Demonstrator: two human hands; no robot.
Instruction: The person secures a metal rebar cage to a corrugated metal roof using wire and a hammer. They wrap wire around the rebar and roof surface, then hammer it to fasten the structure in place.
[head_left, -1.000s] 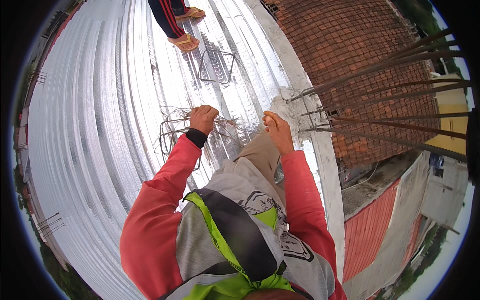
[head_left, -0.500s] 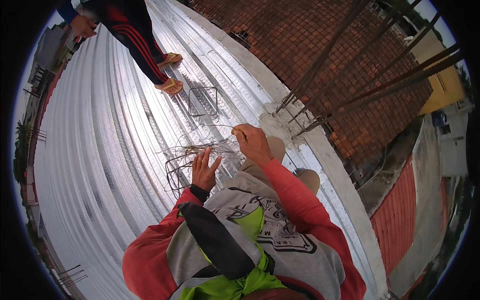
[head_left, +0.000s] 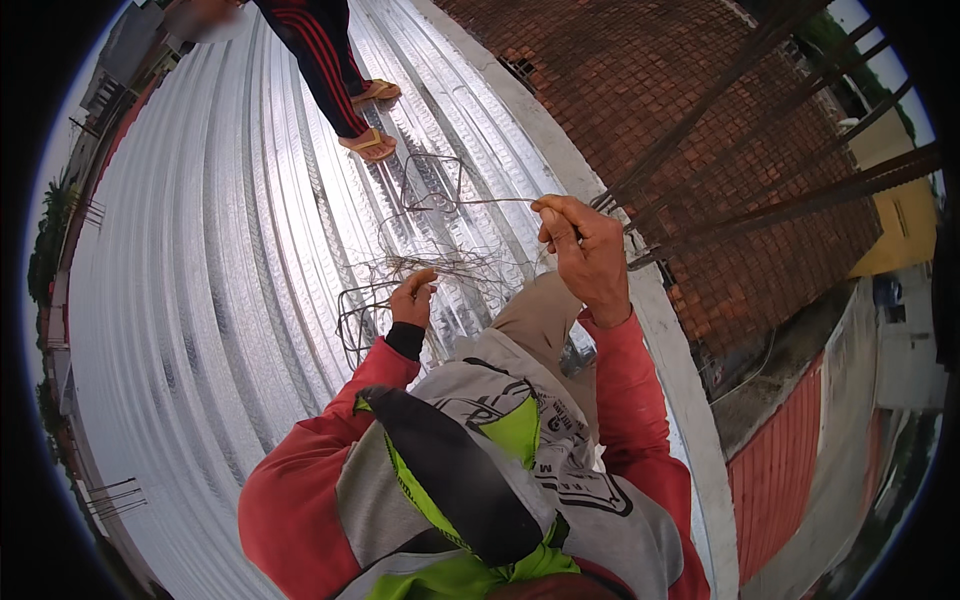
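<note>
My right hand point(head_left: 590, 255) is raised at the centre right, its thumb and fingers pinching the end of a thin tie wire point(head_left: 497, 201). From there the wire stretches left and loops down toward a tangled bundle of tie wires point(head_left: 450, 264) on the metal decking. Against the near side of that bundle is my left hand point(head_left: 412, 297), its fingers curled closed. What lies in those fingers is hidden. Beside it, a few bent rebar stirrups point(head_left: 345, 322) rest on the decking. A single square stirrup point(head_left: 405, 182) lies farther off, behind the pulled wire.
Ribbed shiny decking point(head_left: 200, 330) spreads to the left. Along the right runs a concrete edge beam point(head_left: 668, 365), with tall rebar rods point(head_left: 700, 225) rising from it. A tiled roof point(head_left: 620, 90) lies beyond. Another person's sandalled foot point(head_left: 370, 146) stands ahead.
My right hand has moved right and farther out, drawing the wire away from the bundle. The fingers of my left hand have gone from spread to curled. The other person's hand has shifted.
</note>
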